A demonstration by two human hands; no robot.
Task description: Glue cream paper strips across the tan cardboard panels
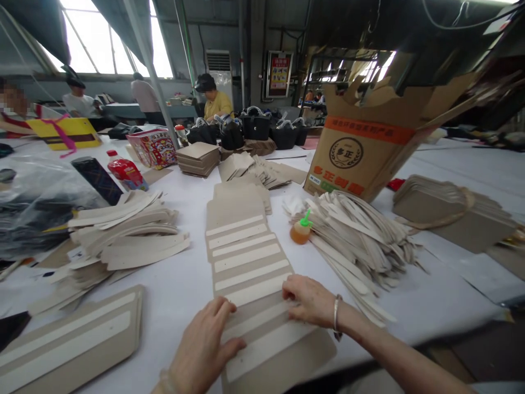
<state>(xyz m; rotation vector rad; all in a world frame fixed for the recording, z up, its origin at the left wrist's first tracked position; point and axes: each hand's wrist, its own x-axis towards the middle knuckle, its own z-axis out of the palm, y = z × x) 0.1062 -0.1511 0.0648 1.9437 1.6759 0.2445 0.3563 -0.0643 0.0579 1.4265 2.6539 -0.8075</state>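
Overlapping grey-brown cardboard panels (254,273) run up the table in front of me, each bearing pale strips. My left hand (205,339) rests at the left edge of the nearest panel, thumb and fingers apart, around the end of a pale cardboard strip (262,317). At the right end of that strip, my right hand (307,298) has its fingers curled in and closed on it. A wider pale strip (266,350) lies on the same panel, closer to me. Beyond my right hand stands a small glue bottle (301,232) with a green nozzle and amber contents.
Loose strips are heaped at right (361,235) and left (127,235). Stripped panels (77,339) lie at lower left. A tall open carton (348,148) stands at back right, near stacked panels (443,208). A red bottle (125,171) leans at left. Several people sit or stand farther back.
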